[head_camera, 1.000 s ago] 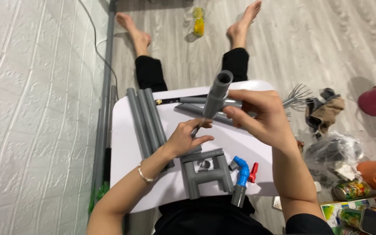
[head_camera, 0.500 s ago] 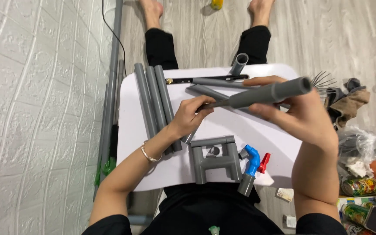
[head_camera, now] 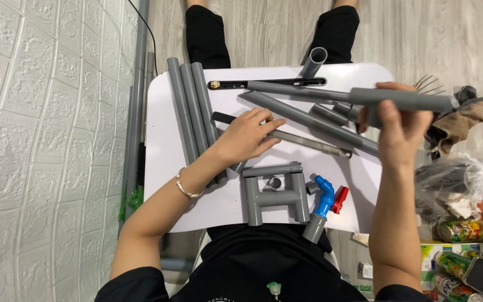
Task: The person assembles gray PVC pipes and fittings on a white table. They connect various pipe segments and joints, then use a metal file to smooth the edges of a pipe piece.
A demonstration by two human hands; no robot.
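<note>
My right hand (head_camera: pixel 399 120) grips a short grey pipe (head_camera: pixel 415 100) held level above the right edge of the white lap table (head_camera: pixel 163 168). My left hand (head_camera: pixel 247 135) lies over a thin hand saw (head_camera: pixel 308 144) with a black handle, fingers wrapped on it, flat on the tabletop. A long grey pipe (head_camera: pixel 303 118) lies slantwise just beyond the saw. Near me sit an assembled grey pipe fitting (head_camera: pixel 275 194) and a blue valve (head_camera: pixel 324 197) with a red handle.
Three long grey pipes (head_camera: pixel 190 112) lie side by side at the table's left. A black saw frame (head_camera: pixel 269 84) and a short pipe piece (head_camera: pixel 315 60) are at the far edge. Bags (head_camera: pixel 454 184), cans (head_camera: pixel 462 229) and a rag (head_camera: pixel 465 120) crowd the floor on the right; white wall (head_camera: pixel 40 140) on the left.
My right hand has swung the grey pipe from upright to level and carried it rightward. My left hand has come off the pipe and dropped to the tabletop with the saw.
</note>
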